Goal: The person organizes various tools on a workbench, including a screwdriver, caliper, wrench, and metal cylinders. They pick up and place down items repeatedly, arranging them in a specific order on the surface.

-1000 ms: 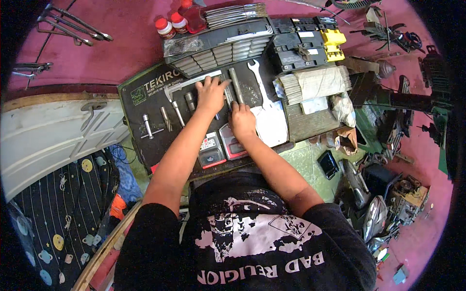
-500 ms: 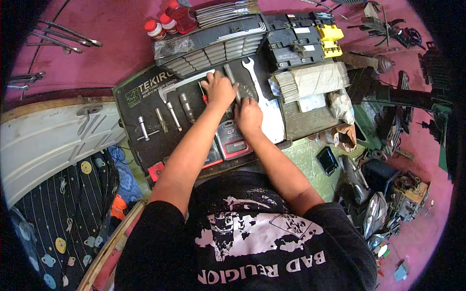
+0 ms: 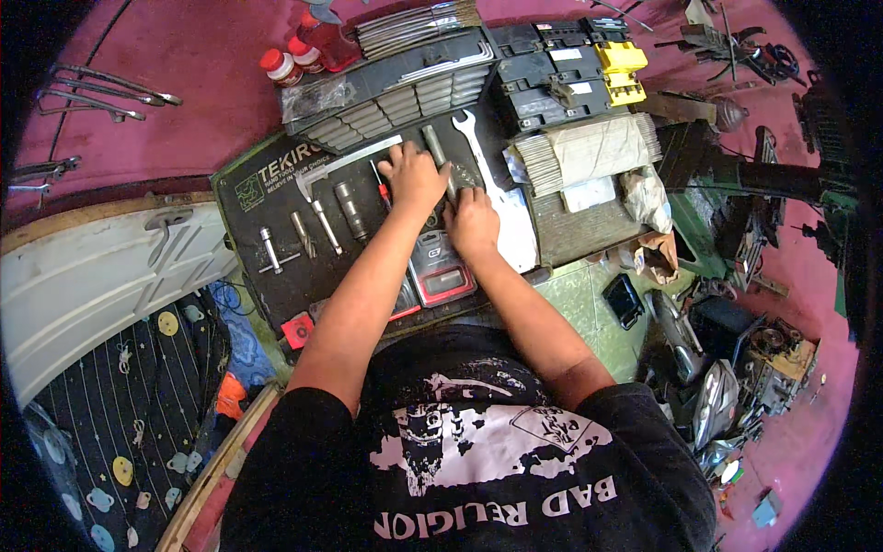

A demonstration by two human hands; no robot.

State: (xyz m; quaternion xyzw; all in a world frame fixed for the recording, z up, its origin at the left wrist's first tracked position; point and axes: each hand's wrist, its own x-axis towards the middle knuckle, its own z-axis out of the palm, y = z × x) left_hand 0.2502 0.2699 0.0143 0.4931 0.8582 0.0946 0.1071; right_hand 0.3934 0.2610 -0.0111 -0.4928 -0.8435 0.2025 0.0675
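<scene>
My left hand [image 3: 414, 179] rests over the mat, fingers apart and slightly curled, its thumb reaching toward a grey metal bar [image 3: 433, 143]. Whether the thumb touches the bar is unclear. My right hand [image 3: 473, 223] is closed at the bar's lower end, which its fingers hide. Left of my left hand lies a thin screwdriver with a red handle [image 3: 382, 189]. A caliper [image 3: 354, 158] stretches beyond it. To the right lies a large combination wrench [image 3: 471, 143]. Below my hands sits a red and black packaged tool [image 3: 445, 283], partly under my left forearm.
On the black mat [image 3: 267, 147] lie a socket [image 3: 349, 210], a drill bit [image 3: 303, 233] and a T-handle wrench [image 3: 272, 252]. Behind stands a compartmented rack [image 3: 395, 106]; black batteries [image 3: 552, 87] and stacked welding rods [image 3: 589, 152] are at the right.
The view has shifted slightly, moving the rack and tools a little in the picture. Both hands stay in nearly the same place by the bar.
</scene>
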